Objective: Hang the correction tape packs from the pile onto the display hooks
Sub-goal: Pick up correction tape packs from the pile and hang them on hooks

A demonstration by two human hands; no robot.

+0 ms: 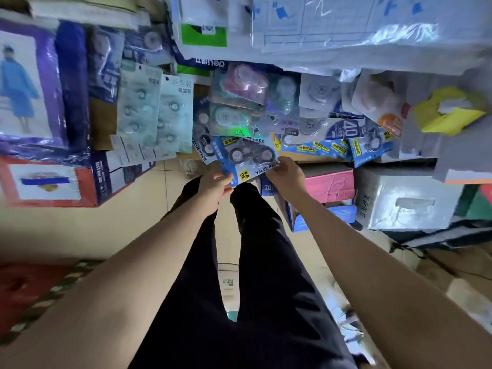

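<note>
Closest to me are both bare forearms, reaching out over my black trousers (pixel 266 262) and the pale tiled floor (pixel 80 230); beyond them my left hand (pixel 215 183) pinches the near left corner of a correction tape pack (pixel 246 157), thumb on its face, while my right hand (pixel 287 174) grips its right edge with curled fingers; so both hands are closed on the same pack and neither is free. It is a blue card with a yellow label and the words VALUE PACK, with two round dispensers under a clear blister; I hold it tilted, just at the near edge of the pile (pixel 266 107), and it overlaps the packs behind it. That pile is a loose heap of carded tapes lying at all angles; some are pink and green with a shiny foil, others blue with yellow stickers (pixel 319 149) just to the right. Pale green packs (pixel 157 110) lie to the left of the heap; a red-and-blue box (pixel 53 179) sits further left. A pink box (pixel 328 186) stands just beside my right wrist; a white carton (pixel 407 198) stands beyond it, with something yellow (pixel 450 110) above that.
</note>
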